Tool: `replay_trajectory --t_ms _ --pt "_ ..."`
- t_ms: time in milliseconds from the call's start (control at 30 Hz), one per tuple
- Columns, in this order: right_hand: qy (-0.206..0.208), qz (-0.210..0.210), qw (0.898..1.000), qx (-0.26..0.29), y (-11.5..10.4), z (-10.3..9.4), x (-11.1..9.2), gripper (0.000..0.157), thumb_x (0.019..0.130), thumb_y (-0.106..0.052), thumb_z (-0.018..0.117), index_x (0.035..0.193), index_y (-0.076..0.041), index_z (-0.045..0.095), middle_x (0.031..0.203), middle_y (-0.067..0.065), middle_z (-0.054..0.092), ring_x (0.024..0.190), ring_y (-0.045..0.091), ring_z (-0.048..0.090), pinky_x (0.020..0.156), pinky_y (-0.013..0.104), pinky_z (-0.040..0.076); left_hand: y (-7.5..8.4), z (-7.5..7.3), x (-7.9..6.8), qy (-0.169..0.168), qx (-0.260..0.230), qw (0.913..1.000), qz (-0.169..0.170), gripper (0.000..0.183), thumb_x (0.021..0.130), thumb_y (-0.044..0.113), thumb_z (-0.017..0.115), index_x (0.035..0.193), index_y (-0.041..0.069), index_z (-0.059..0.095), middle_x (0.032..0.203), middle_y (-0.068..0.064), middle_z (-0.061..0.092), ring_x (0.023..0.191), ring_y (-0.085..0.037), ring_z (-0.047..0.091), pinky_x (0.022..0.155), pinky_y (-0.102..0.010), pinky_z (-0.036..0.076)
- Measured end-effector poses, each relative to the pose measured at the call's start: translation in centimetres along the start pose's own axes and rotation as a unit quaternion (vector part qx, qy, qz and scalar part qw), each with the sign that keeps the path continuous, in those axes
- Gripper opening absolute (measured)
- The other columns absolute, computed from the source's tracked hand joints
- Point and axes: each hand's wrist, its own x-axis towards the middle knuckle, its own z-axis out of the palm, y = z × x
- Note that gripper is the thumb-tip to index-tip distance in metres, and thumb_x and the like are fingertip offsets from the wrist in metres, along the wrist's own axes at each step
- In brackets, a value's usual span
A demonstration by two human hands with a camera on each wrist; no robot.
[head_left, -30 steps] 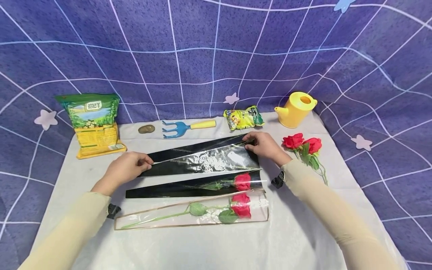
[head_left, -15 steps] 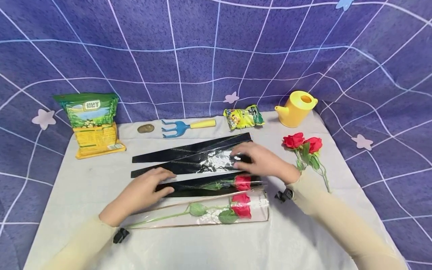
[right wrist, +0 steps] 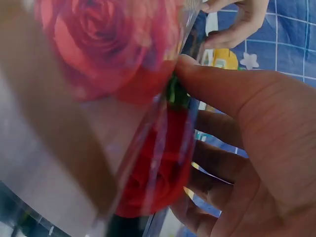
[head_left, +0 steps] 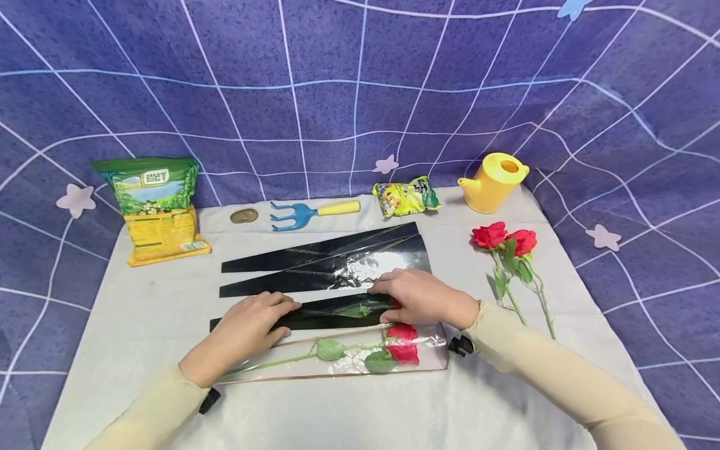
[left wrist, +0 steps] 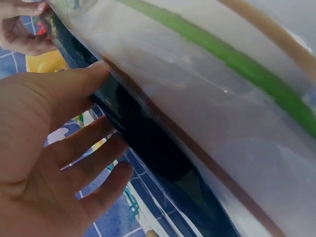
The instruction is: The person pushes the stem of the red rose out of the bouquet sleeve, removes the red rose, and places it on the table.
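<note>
A narrow black flower sleeve with a red rose inside lies across the table. My left hand grips its left part, thumb on the near edge and fingers on the far edge. Farther right, my right hand holds the same sleeve near the bloom, covering most of it in the head view. The right wrist view shows that rose beside my thumb. Just in front lies a clear brown-edged sleeve holding another red rose. Behind are two flat black sleeves, partly overlapping.
Two loose red roses lie at the right. Along the back stand a green-and-yellow bag, a brown stone, a blue hand rake with yellow handle, a small yellow-green packet and a yellow watering can.
Both hands have let go of the back black sleeves, which lie flat. They have moved nearer the front and now hold the black sleeve with the rose.
</note>
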Motion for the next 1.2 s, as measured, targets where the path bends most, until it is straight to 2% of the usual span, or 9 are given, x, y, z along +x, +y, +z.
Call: replay_trajectory --t_ms 200,400,533,633,767,900,1100,1200 --pt "-0.013 0.003 1.0 0.005 0.5 0.5 0.2 0.049 0.082 -0.038 0.071 0.125 -0.016 0.06 0.117 -0.005 0.058 0.098 0.012 0.056 0.081 0.036 0.047 -0.3 0.4 0.2 0.021 0.014 0.9997 0.004 0.046 0.079 0.026 0.076 0.123 0.018 0.062 0.112 -0.001 0.06 0.095 -0.021 0.057 0.074 -0.04 0.047" --pt "-0.025 0.005 1.0 0.014 0.9 0.6 0.4 0.044 0.085 -0.035 0.067 0.125 -0.018 0.06 0.114 -0.006 0.059 0.081 0.007 0.053 0.076 0.033 0.048 -0.5 0.6 0.3 0.042 0.021 0.9988 0.015 0.038 0.082 0.02 0.073 0.119 0.02 0.064 0.106 0.001 0.061 0.09 -0.019 0.058 0.07 -0.039 0.048" --pt "-0.015 -0.003 1.0 0.023 1.1 -0.1 0.4 0.039 0.086 -0.032 0.067 0.122 -0.018 0.062 0.113 -0.006 0.061 0.086 0.007 0.055 0.078 0.033 0.048 -0.7 0.1 0.5 0.065 0.021 0.9973 0.029 0.035 0.083 0.017 0.072 0.117 0.02 0.065 0.101 0.003 0.062 0.084 -0.018 0.059 0.068 -0.037 0.048" --pt "-0.003 -0.009 0.999 0.031 1.2 -1.4 0.3 0.037 0.085 -0.03 0.068 0.12 -0.018 0.064 0.112 -0.007 0.062 0.089 0.006 0.057 0.082 0.031 0.047 -0.7 -1.1 0.6 0.07 0.014 0.997 0.03 0.036 0.084 0.02 0.072 0.119 0.021 0.064 0.1 0.004 0.062 0.084 -0.017 0.06 0.07 -0.038 0.049" --pt "0.016 -0.012 0.999 0.026 1.1 -3.9 -0.1 0.037 0.084 -0.029 0.068 0.119 -0.018 0.064 0.113 -0.007 0.062 0.095 0.006 0.056 0.085 0.031 0.045 -0.3 -3.5 0.8 0.075 -0.001 0.9968 0.026 0.038 0.085 0.023 0.071 0.122 0.022 0.063 0.104 0.004 0.062 0.09 -0.018 0.061 0.073 -0.04 0.049" --pt "0.039 -0.014 0.999 0.002 0.8 -6.6 -0.7 0.038 0.084 -0.029 0.068 0.12 -0.019 0.063 0.113 -0.007 0.06 0.102 0.009 0.055 0.084 0.033 0.046 0.2 -5.9 0.9 0.095 0.005 0.9946 0.042 0.04 0.085 0.026 0.07 0.124 0.022 0.061 0.107 0.005 0.062 0.086 -0.017 0.06 0.07 -0.04 0.049" --pt "0.075 -0.037 0.996 -0.02 0.1 -9.6 -1.7 0.037 0.082 -0.025 0.071 0.119 -0.019 0.064 0.11 -0.008 0.06 0.091 0.008 0.056 0.079 0.031 0.046 1.2 -8.9 0.8 0.122 0.003 0.9905 0.064 0.041 0.086 0.028 0.069 0.126 0.024 0.06 0.106 0.008 0.061 0.08 -0.013 0.059 0.068 -0.04 0.049" --pt "0.097 -0.051 0.993 -0.032 -0.4 -10.7 -2.1 0.036 0.081 -0.022 0.072 0.116 -0.018 0.065 0.11 -0.009 0.06 0.082 0.007 0.054 0.077 0.03 0.045 1.7 -10.0 0.6 0.113 -0.022 0.9917 0.058 0.044 0.086 0.029 0.068 0.129 0.026 0.057 0.112 0.008 0.06 0.081 -0.01 0.059 0.07 -0.04 0.049"
